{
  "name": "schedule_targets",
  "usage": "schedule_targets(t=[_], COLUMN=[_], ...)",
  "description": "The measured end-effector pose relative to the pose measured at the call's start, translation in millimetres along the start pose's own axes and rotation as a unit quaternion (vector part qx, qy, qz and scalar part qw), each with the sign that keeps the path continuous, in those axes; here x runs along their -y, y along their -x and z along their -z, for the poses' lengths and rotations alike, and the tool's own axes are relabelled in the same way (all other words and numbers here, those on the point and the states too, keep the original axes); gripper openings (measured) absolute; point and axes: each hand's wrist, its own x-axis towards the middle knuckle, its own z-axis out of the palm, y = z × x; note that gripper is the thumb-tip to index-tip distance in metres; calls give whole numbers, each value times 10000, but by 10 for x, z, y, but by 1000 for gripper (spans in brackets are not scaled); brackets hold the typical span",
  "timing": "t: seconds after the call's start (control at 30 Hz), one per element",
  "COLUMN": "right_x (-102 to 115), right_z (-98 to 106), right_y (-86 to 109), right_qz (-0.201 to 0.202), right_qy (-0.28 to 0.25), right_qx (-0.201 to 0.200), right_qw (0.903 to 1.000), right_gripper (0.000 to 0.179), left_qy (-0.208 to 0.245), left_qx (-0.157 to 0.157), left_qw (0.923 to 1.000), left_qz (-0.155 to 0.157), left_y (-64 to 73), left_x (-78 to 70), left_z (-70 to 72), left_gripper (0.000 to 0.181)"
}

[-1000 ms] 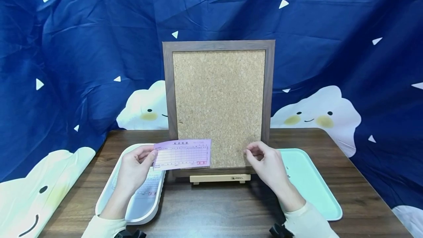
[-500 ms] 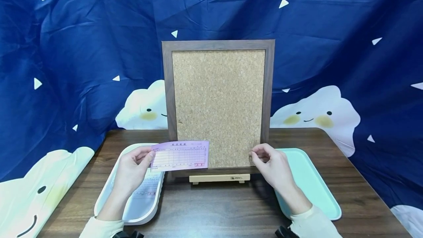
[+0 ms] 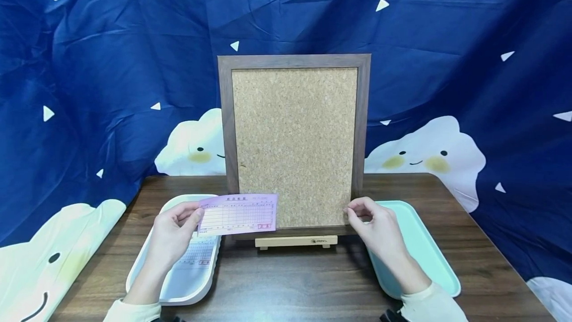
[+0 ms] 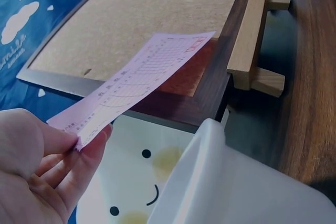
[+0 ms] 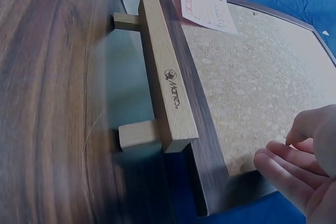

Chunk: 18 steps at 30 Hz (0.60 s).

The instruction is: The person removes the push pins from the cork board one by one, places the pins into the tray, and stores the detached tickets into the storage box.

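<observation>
In the head view my left hand (image 3: 172,230) pinches a purple printed receipt slip (image 3: 239,214) by its left end, between thumb and fingers. The slip hangs in front of the lower left of a framed cork board (image 3: 295,138), apart from it in the left wrist view. My right hand (image 3: 377,225) is at the board's lower right corner, thumb and index finger pinched together. Between those fingertips in the right wrist view shows a tiny dark pin-like thing (image 5: 287,141), mostly hidden.
A wooden easel stand (image 3: 296,242) supports the board on the brown table (image 3: 277,282). Left of it is a white tray (image 3: 196,289) with more printed slips (image 3: 198,252). A mint green tray (image 3: 429,252) lies under the right forearm. A blue cloth (image 3: 290,9) hangs behind.
The left hand has moved slightly left and down with the receipt slip. The right hand has shifted right, away from the board's middle, still pinched.
</observation>
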Motion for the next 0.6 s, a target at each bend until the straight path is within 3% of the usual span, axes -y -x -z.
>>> schedule_targets(t=[0.2, 0.6], right_x=[-42, -88], right_z=[40, 127], right_y=[10, 35], right_qz=[36, 19], right_qy=[-41, 22], right_qx=[-82, -121], right_qw=[10000, 9999], right_gripper=[18, 18], left_qy=[-177, -174], left_qx=[-115, -172], left_qw=[9997, 9997], left_qz=[-106, 2], left_y=[13, 40], left_x=[8, 38], left_z=[23, 64], left_gripper=[24, 25])
